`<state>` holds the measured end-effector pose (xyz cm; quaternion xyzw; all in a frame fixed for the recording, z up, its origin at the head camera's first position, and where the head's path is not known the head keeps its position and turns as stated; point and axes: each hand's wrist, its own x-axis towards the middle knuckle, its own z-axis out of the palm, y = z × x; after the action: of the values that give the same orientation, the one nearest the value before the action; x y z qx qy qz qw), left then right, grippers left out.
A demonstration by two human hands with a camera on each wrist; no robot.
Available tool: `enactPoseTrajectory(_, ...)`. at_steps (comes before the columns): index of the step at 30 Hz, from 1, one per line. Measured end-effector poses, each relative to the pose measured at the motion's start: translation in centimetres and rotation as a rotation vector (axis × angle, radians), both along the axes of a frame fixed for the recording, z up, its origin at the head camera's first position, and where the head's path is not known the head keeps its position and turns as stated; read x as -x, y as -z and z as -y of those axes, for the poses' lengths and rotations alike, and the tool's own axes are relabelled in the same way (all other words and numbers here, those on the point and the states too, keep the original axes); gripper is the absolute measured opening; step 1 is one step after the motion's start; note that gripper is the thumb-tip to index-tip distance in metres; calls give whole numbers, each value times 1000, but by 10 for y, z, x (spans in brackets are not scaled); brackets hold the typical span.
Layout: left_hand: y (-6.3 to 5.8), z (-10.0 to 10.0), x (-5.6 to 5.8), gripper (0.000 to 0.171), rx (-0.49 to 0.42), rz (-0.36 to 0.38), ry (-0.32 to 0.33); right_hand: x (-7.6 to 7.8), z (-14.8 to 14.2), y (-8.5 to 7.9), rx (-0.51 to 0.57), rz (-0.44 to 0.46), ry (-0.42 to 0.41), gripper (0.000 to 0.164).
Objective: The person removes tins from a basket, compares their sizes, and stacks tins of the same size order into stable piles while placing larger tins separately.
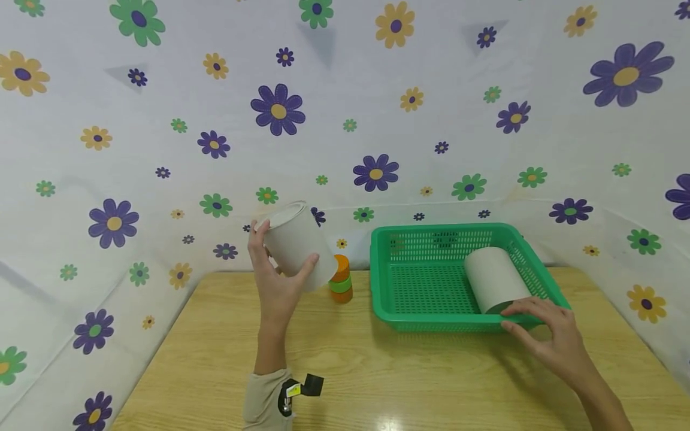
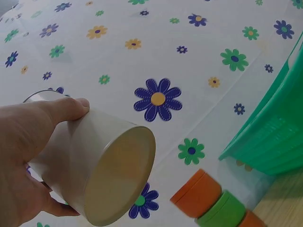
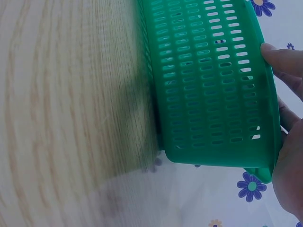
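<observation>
My left hand (image 1: 277,287) grips a white cylindrical can (image 1: 302,248) and holds it tilted above the back of the table. The thumb lies along one side of the can, the fingers round the other. One round end of the can (image 2: 120,177) faces the left wrist camera. At the right, my right hand (image 1: 555,338) pinches the front rim of a green plastic basket (image 1: 442,318) near its right corner, thumb outside and fingers over the edge. Inside that basket a second white can (image 1: 496,278) lies on its side.
A small orange and green stack (image 1: 341,286) stands on the table behind the held can, left of the basket. The wooden tabletop (image 1: 372,371) reaches back to a white flowered sheet (image 1: 334,149), which also hangs along both sides.
</observation>
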<state>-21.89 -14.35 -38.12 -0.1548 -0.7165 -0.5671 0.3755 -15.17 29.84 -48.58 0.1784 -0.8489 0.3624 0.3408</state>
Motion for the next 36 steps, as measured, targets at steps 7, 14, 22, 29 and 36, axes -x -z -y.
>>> enactPoseTrajectory(7,25,22,23,94,-24,5,-73,-1,1,-2,-4,-1,-6,44)
enactPoseTrajectory(14,59,40,52,95,-37,19,-126,-1,0,0,-1,-1,-6,45)
enactPoseTrajectory(22,87,48,67,96,14,38,-180,1,0,2,-3,2,-1,47)
enactPoseTrajectory(29,110,52,76,98,26,161,-173,1,-1,3,0,6,4,47)
enactPoseTrajectory(36,127,47,82,98,50,198,-145,-1,1,1,6,14,4,45)
